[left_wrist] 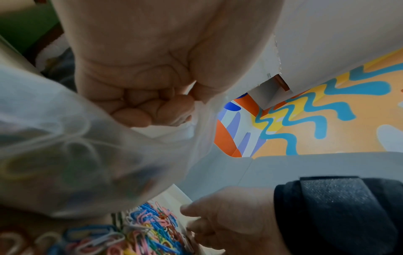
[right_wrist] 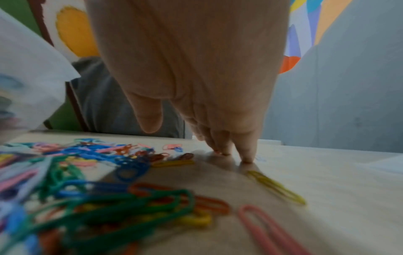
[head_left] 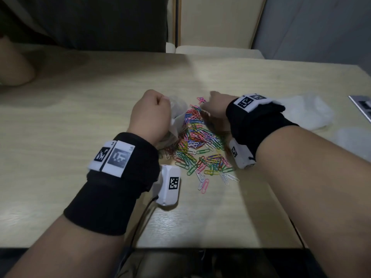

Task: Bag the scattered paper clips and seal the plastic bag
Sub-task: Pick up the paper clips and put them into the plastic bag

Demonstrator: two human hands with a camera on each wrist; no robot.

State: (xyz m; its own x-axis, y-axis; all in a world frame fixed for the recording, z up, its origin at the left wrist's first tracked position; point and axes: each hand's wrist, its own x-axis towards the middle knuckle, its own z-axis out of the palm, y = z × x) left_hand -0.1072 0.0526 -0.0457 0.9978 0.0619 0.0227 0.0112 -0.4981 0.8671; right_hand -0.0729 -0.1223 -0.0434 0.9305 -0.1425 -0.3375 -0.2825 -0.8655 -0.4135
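Observation:
A heap of coloured paper clips lies on the pale wooden table, seen close up as paper clips in the right wrist view. My left hand is fisted around the rim of a clear plastic bag, holding it just left of the heap; the bag has several clips inside. My right hand reaches down at the heap's far side, its straight fingertips touching the table beside a yellow clip, with nothing held.
Crumpled clear plastic lies on the table behind my right wrist. A flat device edge shows at the far right. Another person's arm rests at the table's far left. The table's near edge is close to my body.

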